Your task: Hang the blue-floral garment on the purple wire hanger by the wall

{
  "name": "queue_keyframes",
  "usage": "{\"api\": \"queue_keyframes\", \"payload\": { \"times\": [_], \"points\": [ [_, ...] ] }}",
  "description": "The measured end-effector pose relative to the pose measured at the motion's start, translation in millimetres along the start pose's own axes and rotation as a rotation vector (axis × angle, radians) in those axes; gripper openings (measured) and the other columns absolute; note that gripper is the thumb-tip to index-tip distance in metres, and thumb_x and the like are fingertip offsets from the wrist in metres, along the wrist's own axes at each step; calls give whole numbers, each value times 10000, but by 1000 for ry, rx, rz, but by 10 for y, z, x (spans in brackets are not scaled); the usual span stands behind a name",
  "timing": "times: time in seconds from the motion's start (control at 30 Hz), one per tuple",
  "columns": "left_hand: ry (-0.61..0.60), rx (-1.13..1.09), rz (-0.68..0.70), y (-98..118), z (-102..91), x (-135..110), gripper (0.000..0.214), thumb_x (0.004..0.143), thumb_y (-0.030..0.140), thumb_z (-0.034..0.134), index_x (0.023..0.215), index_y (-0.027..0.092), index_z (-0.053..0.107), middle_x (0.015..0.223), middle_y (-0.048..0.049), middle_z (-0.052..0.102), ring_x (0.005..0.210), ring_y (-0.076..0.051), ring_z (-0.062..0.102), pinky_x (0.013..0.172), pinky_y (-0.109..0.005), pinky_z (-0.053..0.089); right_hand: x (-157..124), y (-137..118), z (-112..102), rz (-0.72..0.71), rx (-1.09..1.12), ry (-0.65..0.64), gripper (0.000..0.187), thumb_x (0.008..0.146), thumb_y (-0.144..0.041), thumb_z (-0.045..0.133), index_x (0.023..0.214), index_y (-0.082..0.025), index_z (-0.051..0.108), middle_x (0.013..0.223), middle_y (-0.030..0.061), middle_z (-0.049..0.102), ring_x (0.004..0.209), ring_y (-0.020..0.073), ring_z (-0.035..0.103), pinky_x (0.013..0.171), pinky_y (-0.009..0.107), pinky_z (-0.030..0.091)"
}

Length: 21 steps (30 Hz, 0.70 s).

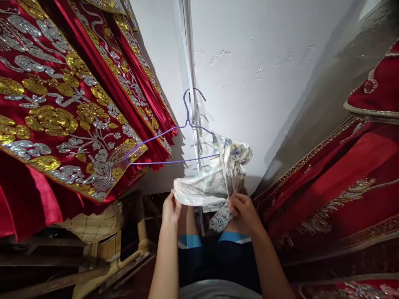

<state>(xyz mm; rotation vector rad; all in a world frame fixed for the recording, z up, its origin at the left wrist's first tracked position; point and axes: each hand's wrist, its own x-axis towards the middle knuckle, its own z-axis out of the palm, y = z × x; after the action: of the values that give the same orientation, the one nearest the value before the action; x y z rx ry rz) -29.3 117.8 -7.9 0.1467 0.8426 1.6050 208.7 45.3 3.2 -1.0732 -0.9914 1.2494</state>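
We are gripping the crumpled white-and-blue patterned cloth (215, 178) – left hand (171, 207) pinching its hem; right hand (241, 209) clutching folds – under the thin purple wire hanger (170, 145).

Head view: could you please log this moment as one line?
left hand: grips pale garment | right hand: grips garment | purple hanger: partly in garment | red robes: both sides

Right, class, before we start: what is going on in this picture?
A person holds a pale patterned cloth in both hands. The left hand pinches its lower edge, and the right hand grips the bunched part beside it. The cloth is draped over one end of a purple wire hanger, which appears hooked on a white rail on the wall. Red embroidered garments hang on either side.
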Motion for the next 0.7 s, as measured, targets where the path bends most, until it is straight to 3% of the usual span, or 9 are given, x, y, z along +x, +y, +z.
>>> {"api": "queue_keyframes", "payload": {
  "times": [0.1,0.17,0.23,0.3,0.43,0.53,0.63,0.7],
  "points": [
    [-23,11,-41,12,64,-172,212,938,32,473,812,104,627,662,-21,635,572,-93,637,636,-178,560,-40,68,-183,95,-85,-122,261,775,-319,610,558,-194,536,420,-62,417,444,86,300,496,254,213],
    [-111,21,-47,3,160,-333,133,910,77,571,794,114,624,716,-23,639,631,-101,648,692,-200,564,-48,75,-264,185,-196,-222,256,795,-329,601,585,-185,571,440,-48,454,466,97,335,510,254,230],
    [-273,55,-21,-64,277,-525,84,865,149,675,801,131,624,767,-24,635,707,-120,653,739,-222,559,-45,49,-272,208,-338,-244,284,786,-352,633,570,-182,562,484,-29,492,504,110,386,529,256,270],
    [-458,123,35,-182,387,-741,171,843,268,738,811,150,618,784,-24,614,728,-134,628,716,-234,538,-44,6,-199,124,-409,-203,334,759,-384,684,541,-193,518,526,-24,497,552,128,431,561,266,323],
    [-820,549,228,-339,539,-1181,261,943,407,625,828,173,633,791,-45,576,731,-162,560,693,-279,479,-104,-26,42,4,-256,-145,327,670,-479,780,635,-230,571,630,9,575,693,215,564,653,319,450],
    [-1045,949,396,-235,595,-1393,244,1008,316,511,881,186,674,897,-82,604,867,-204,580,814,-327,469,-186,38,154,31,-185,-121,311,693,-555,750,717,-270,629,672,40,629,746,264,616,645,353,484],
    [-1110,1132,459,-48,590,-1420,236,1003,298,514,923,209,719,969,-100,598,949,-226,595,850,-338,478,-240,129,229,132,-101,-178,369,823,-625,577,729,-276,653,593,50,605,672,264,622,562,351,470],
    [-1108,1158,461,50,559,-1347,233,988,324,550,901,219,739,1043,-116,600,1037,-245,599,911,-354,479,-255,165,284,151,-95,-188,389,840,-629,559,711,-275,655,531,49,577,620,262,614,511,341,447]
  ]
}}
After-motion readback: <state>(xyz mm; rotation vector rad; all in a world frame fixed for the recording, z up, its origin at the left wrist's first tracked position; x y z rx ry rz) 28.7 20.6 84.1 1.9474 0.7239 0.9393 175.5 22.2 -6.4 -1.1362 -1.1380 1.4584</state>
